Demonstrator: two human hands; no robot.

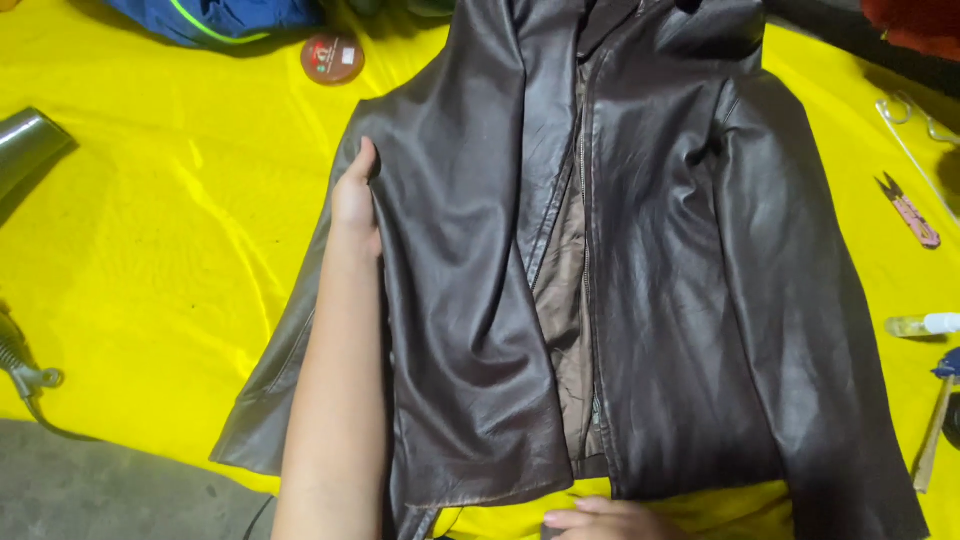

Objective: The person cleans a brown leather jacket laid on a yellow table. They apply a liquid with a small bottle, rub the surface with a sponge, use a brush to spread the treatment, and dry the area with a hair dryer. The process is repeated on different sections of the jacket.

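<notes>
A dark brown leather jacket point(640, 260) lies front-up on a yellow cloth point(170, 250), unzipped, with a brown lining showing down the middle. My left hand point(356, 195) reaches under the jacket's left front panel near the armhole; only the thumb and the back of the hand show, the fingers are hidden by leather. My right hand point(610, 520) sits at the bottom hem near the zipper end, fingers resting flat on the yellow cloth by the hem.
A round brown tin point(332, 57) and a blue garment point(215, 18) lie at the top left. A metal object point(25, 145) sits at the left edge. A pink thread snip point(908, 212), a small clear bottle point(922, 325) and a wire hanger point(915, 125) lie at the right.
</notes>
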